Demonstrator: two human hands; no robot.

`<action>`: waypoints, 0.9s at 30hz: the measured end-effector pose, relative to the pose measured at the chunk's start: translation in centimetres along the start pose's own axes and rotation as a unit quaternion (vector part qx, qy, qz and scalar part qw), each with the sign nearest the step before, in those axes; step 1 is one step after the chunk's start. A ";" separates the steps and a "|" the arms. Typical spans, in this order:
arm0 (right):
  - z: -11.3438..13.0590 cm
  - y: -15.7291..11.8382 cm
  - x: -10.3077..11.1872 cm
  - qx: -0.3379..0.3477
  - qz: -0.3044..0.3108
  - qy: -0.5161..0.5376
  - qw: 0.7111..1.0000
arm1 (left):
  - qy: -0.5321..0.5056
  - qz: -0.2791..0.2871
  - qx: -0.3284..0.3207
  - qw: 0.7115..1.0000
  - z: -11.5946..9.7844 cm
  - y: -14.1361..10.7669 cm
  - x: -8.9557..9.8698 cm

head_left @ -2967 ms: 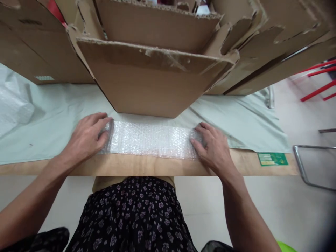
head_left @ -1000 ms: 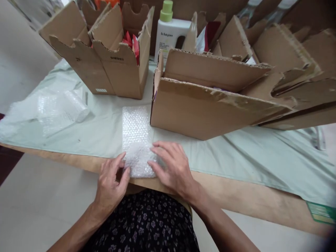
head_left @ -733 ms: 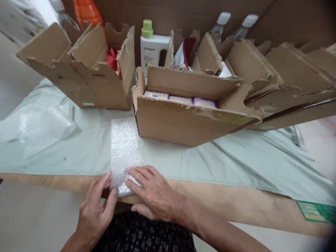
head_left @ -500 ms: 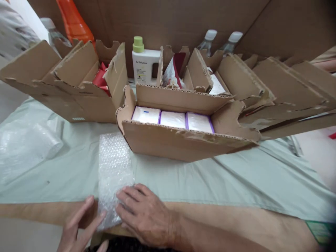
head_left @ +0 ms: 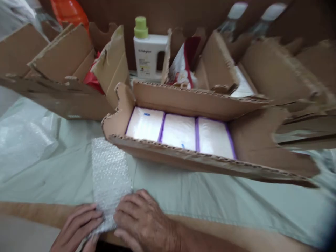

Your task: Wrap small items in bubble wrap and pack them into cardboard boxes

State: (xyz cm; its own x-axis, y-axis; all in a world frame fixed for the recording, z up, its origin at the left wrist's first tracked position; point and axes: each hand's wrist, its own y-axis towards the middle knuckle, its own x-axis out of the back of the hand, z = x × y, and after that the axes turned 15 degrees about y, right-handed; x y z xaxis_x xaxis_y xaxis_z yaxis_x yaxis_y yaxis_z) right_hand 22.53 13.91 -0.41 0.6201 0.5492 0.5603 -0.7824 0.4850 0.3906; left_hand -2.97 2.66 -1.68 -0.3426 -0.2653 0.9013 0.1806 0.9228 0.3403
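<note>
A long, narrow piece of bubble wrap lies on the pale green cloth, its near end reaching over the table's front edge. My left hand holds the near left edge of the wrap, fingers together on top and thumb lower down. On the right edge, my right hand grips it, with bent fingers over the wrap and the thumb toward me. Beyond my hands stands an open cardboard box with three white packs edged in purple side by side in it.
Behind is a row of cardboard compartments. It contains a white bottle with a green cap, a red packet, a white and maroon bag, an orange bottle and clear bottles with white caps. More clear plastic wrap lies left.
My left hand has moved in from the side, and its spread fingers have closed on the wrap's edge. My right hand stays on the wrap. The view has shifted closer to the boxes.
</note>
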 end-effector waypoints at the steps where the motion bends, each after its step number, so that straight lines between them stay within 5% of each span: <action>1: 0.3 0.1 0.5 -0.006 0.009 0.007 1.000 | -0.008 -0.006 -0.006 1.000 -0.6 0.5 0.3; 8: 0.7 0.7 0.4 -0.002 -0.004 0.013 1.000 | -0.034 -0.029 -0.004 0.999 -2.5 3.2 1.4; 15: 0.9 1.6 1.3 -0.035 -0.083 -0.002 0.996 | -0.040 -0.030 -0.009 0.999 -2.5 2.5 1.5; 21: 0.9 4.5 1.2 -0.137 -0.001 -0.175 0.975 | -0.068 0.009 0.007 0.998 -2.3 1.1 1.6; 27: 2.9 5.1 2.0 -0.077 -0.046 -0.164 0.982 | -0.095 -0.021 0.017 0.995 -2.1 1.3 1.4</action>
State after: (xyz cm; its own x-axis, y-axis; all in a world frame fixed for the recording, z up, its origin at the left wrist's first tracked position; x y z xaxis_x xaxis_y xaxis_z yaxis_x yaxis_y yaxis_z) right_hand 19.64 15.49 4.83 0.6161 0.2611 0.7431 -0.6901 0.6337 0.3496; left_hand -1.27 2.86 0.54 -0.5174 -0.2500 0.8184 0.1317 0.9217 0.3648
